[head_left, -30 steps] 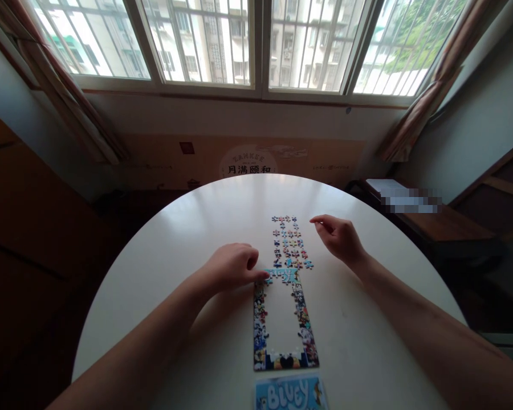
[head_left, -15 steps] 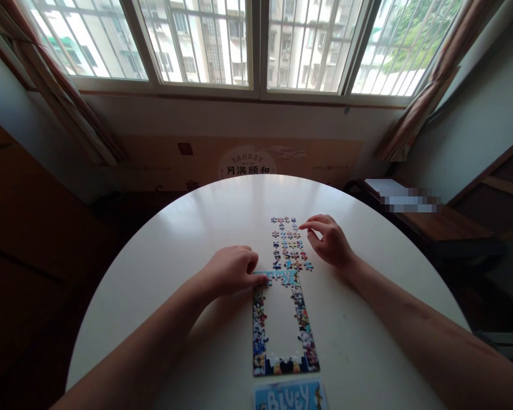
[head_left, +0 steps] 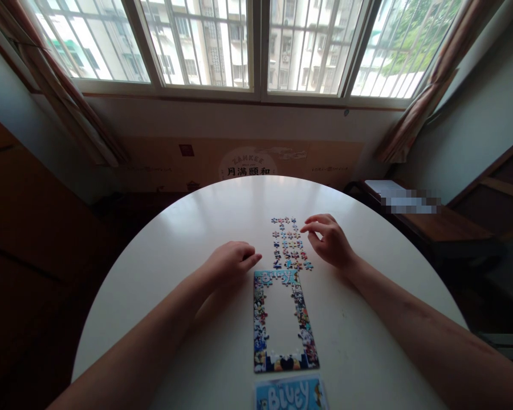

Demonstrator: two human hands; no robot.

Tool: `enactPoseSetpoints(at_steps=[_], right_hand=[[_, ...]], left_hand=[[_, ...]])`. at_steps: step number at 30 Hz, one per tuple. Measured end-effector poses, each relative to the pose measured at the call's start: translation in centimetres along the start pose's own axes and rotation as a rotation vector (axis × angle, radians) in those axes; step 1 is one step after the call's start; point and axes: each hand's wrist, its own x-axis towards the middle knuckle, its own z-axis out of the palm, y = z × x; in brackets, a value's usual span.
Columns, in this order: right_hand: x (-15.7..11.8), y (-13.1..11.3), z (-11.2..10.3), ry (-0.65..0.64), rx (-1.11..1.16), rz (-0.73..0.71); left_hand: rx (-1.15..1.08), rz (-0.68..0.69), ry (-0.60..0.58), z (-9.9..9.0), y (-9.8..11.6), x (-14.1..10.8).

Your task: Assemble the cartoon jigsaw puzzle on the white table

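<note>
A rectangular jigsaw puzzle border, with Bluey lettering along its far edge, lies on the white round table around a bare middle. Beyond that far edge, several loose puzzle pieces are laid out in rough rows. My left hand rests just left of the border's far corner, fingers curled in and thumb pointing at the pieces; nothing shows in it. To the right of the loose pieces, my right hand hovers with index finger and thumb apart, holding nothing visible. Its fingertips are close to the right-hand column of pieces.
A blue Bluey picture card or box lies at the near side, partly cut off by the frame. The white table has a curved edge all round. Behind it are a printed cardboard panel and barred windows; a wooden bench stands at right.
My left hand has lifted off the border's far left corner and moved slightly away, uncovering the lettering. My right hand has barely moved.
</note>
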Motion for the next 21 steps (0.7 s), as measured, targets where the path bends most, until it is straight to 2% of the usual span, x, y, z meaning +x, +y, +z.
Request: enactPoseSetpoints(at_steps=[6,9,14,17,21], right_hand=[[0.3,-1.3,-0.7,0.051,0.033,-0.069],[0.5,-2.3,-0.9,0.006,0.062,-0.137],[0.6,-3.7,-1.0,-0.119,0.079,-0.234],[0.6,-3.9,-1.1,-0.120,0.081,-0.253],[0.6,-3.5,-1.1,-0.108,0.087,-0.229]], left_hand=[[-0.016,0.000,0.040,0.0,-0.3,0.0],[-0.048,0.027,0.079,0.1,0.0,-0.1],[-0.045,0.188,0.147,0.6,0.8,-0.5],[0.025,0.248,0.147,1.0,1.0,-0.5],[0.067,0.256,0.135,1.4,0.8,-0.3]])
